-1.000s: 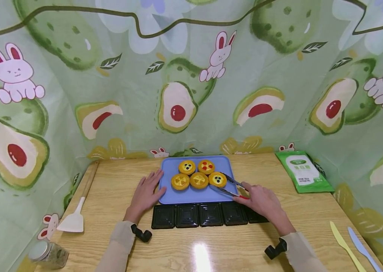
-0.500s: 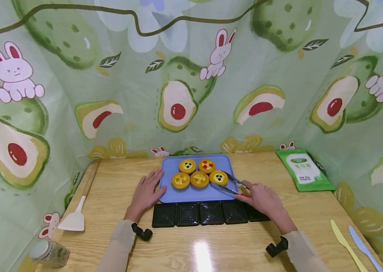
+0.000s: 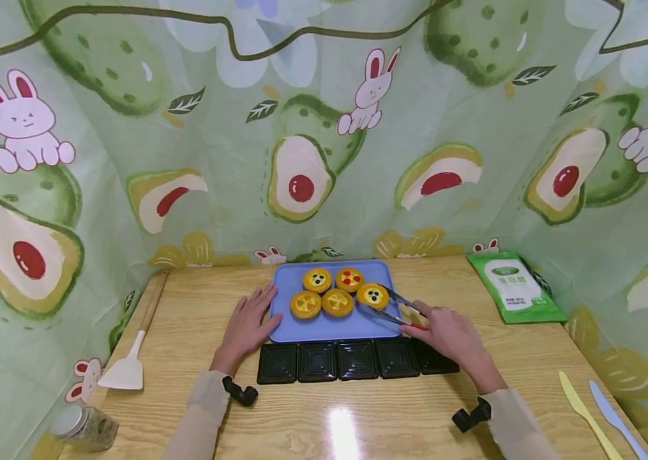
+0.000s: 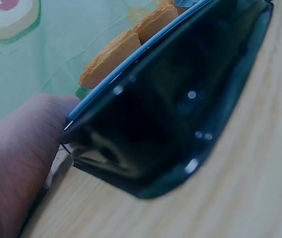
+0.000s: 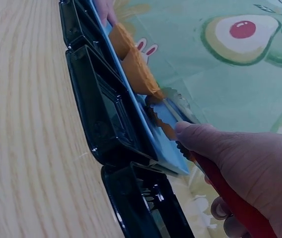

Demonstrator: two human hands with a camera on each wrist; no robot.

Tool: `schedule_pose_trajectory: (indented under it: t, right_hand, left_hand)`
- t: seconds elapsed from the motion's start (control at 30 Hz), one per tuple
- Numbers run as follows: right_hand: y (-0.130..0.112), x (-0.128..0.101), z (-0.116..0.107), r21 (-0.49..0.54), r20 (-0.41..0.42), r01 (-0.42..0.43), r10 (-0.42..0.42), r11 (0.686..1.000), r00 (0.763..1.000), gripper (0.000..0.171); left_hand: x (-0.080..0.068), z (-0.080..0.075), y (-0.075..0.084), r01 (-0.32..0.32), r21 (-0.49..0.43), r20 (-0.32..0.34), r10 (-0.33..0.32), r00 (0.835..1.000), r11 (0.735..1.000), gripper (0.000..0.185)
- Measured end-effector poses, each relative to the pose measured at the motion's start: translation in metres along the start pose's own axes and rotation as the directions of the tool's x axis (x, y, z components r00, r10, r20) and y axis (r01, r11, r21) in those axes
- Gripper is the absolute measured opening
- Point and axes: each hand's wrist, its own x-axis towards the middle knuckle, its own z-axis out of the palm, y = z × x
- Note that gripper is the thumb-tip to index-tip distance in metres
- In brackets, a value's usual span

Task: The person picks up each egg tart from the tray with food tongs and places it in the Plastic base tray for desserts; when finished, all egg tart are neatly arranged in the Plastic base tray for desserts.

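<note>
My right hand grips red-handled metal tongs, whose tips stand on either side of an egg tart with dark berries. That tart is at the right of a blue tray; whether it is lifted off the tray I cannot tell. The tray also bears a berry tart, a tart with red pieces and two plain-topped tarts. My left hand rests at the tray's left edge, fingers extended. In the right wrist view, the thumb presses the tongs' red handle.
Several black square plastic containers stand in a row before the tray. A white spatula and a lidded jar are at left. A green packet, a yellow knife and a blue knife lie at right.
The tongs and the berry tart between them have shifted slightly back and to the right, away from the plain-topped tarts. My left hand has stayed at the tray's edge.
</note>
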Motion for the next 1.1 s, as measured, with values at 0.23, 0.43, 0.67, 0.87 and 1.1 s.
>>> schedule_pose_trajectory:
  t: [0.23, 0.43, 0.67, 0.87, 1.1]
  right_hand:
    - [-0.001, -0.001, -0.003, 0.0, -0.03, 0.004, -0.004, 1.0, 1.0, 0.061]
    - [-0.003, -0.002, -0.005, 0.007, -0.024, 0.003, -0.003, 1.0, 1.0, 0.059]
    - [-0.006, -0.003, -0.01, 0.025, -0.008, 0.015, -0.015, 1.0, 1.0, 0.057]
    - [-0.007, -0.003, -0.016, 0.032, -0.036, 0.038, -0.037, 0.999, 0.999, 0.053]
    - [-0.011, -0.005, -0.02, 0.015, -0.033, 0.05, -0.05, 0.999, 0.998, 0.054]
  left_hand:
    - [0.0, 0.002, -0.003, 0.012, 0.013, 0.016, -0.013, 1.0, 1.0, 0.073]
    - [-0.001, 0.003, -0.004, 0.015, 0.012, 0.02, -0.015, 1.0, 1.0, 0.073]
    - [-0.001, 0.002, -0.002, 0.006, 0.016, 0.007, -0.006, 1.0, 1.0, 0.073]
    - [-0.001, 0.0, 0.0, 0.009, 0.005, 0.007, -0.009, 1.0, 1.0, 0.073]
    - [0.001, 0.001, 0.001, 0.015, 0.01, 0.012, -0.015, 1.0, 1.0, 0.074]
